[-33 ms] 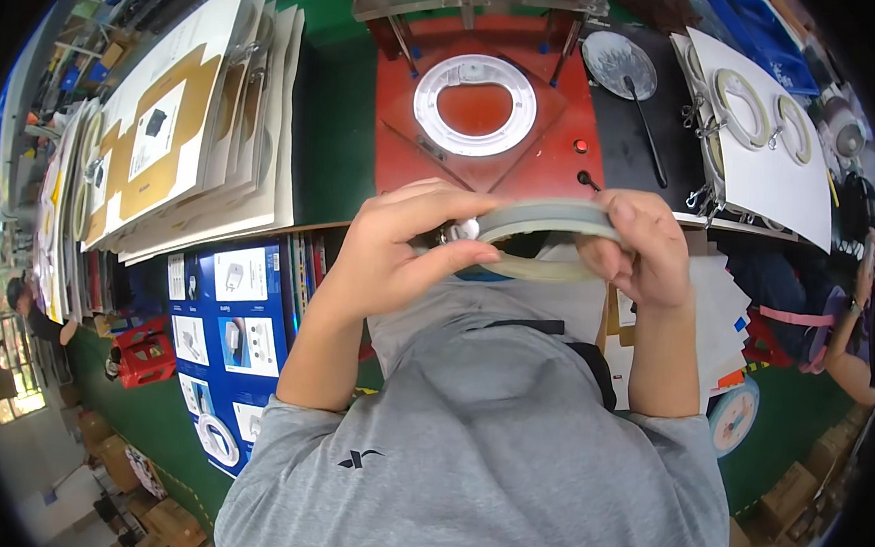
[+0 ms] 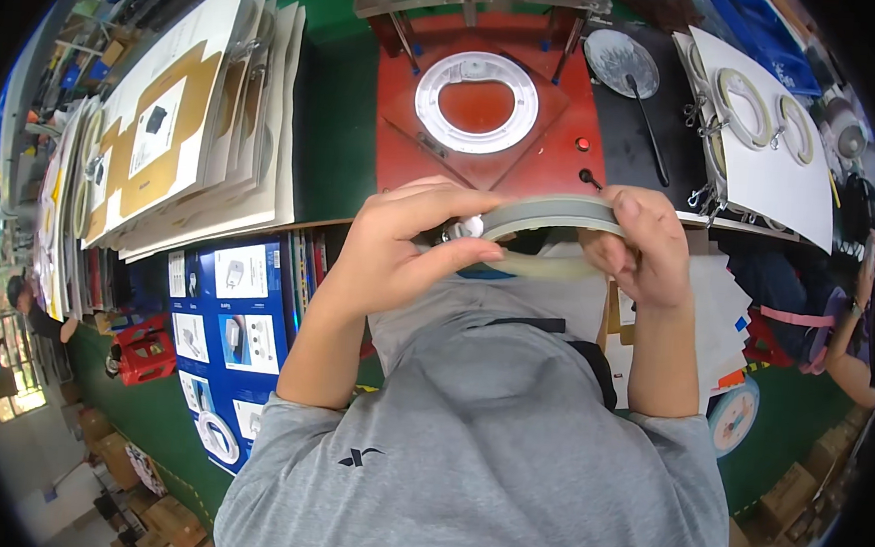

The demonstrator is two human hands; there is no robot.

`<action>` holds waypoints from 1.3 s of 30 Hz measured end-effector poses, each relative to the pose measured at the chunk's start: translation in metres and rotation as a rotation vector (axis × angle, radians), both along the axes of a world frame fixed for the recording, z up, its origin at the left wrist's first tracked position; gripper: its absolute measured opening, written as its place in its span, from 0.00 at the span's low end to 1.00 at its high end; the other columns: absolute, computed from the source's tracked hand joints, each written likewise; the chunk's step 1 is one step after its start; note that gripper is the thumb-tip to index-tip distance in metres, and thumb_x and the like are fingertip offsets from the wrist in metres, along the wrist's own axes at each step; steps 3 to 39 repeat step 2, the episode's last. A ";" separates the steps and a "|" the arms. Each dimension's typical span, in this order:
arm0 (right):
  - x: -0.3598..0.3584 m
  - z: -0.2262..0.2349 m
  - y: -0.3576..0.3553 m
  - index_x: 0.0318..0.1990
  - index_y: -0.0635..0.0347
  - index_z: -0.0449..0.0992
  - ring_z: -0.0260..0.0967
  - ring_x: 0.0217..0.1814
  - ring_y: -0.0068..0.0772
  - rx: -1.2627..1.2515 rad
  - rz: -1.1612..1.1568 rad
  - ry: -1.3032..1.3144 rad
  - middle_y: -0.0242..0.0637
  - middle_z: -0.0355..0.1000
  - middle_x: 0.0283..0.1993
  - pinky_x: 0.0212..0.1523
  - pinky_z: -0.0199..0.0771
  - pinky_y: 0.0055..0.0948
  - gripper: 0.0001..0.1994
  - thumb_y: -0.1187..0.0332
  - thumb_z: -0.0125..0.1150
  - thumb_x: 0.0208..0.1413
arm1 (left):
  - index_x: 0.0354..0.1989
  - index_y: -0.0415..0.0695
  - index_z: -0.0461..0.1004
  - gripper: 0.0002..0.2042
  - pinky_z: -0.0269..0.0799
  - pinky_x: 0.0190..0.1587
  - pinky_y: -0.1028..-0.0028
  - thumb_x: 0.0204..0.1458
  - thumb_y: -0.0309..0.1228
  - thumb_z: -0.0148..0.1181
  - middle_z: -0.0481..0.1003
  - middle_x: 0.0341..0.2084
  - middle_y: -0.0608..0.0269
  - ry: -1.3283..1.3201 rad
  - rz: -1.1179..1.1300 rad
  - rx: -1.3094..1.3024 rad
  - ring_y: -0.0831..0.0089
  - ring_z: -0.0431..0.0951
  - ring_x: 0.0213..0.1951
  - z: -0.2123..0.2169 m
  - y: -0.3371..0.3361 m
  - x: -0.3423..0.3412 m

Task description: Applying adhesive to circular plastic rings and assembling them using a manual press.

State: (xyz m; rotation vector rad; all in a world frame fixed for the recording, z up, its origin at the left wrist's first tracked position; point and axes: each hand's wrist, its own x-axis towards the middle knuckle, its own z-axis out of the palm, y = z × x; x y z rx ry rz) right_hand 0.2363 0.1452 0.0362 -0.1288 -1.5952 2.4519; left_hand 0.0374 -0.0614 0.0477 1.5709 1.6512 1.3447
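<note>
In front of my body I hold a pale grey-green ring, tilted so that its outer side faces up; part of it is blurred. My left hand is closed on its left end, thumb and fingers pinching beside a small white part with a bit of metal. My right hand grips the right end between thumb and bent fingers. Beyond the hands, a white ring lies flat on the red base of a press-like machine.
At the right stand a round dish of grey paste, a black-handled spatula and a white board with clipped rings. Stacked boards fill the left. A red button sits on the base. Another person's arm shows far right.
The ring in my hands has turned slightly, with more of its grey outer side facing up. Both hands keep their hold in nearly the same place.
</note>
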 end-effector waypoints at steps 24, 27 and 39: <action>0.002 -0.011 0.000 0.25 0.59 0.69 0.48 0.18 0.12 0.027 -0.048 0.050 0.27 0.63 0.19 0.18 0.47 0.20 0.24 0.55 0.48 0.75 | 0.55 0.33 0.79 0.19 0.77 0.48 0.70 0.53 0.22 0.71 0.83 0.43 0.50 -0.029 -0.012 0.038 0.63 0.83 0.44 -0.006 0.001 0.002; 0.002 -0.011 0.000 0.25 0.59 0.69 0.48 0.18 0.12 0.027 -0.048 0.050 0.27 0.63 0.19 0.18 0.47 0.20 0.24 0.55 0.48 0.75 | 0.55 0.33 0.79 0.19 0.77 0.48 0.70 0.53 0.22 0.71 0.83 0.43 0.50 -0.029 -0.012 0.038 0.63 0.83 0.44 -0.006 0.001 0.002; 0.002 -0.011 0.000 0.25 0.59 0.69 0.48 0.18 0.12 0.027 -0.048 0.050 0.27 0.63 0.19 0.18 0.47 0.20 0.24 0.55 0.48 0.75 | 0.55 0.33 0.79 0.19 0.77 0.48 0.70 0.53 0.22 0.71 0.83 0.43 0.50 -0.029 -0.012 0.038 0.63 0.83 0.44 -0.006 0.001 0.002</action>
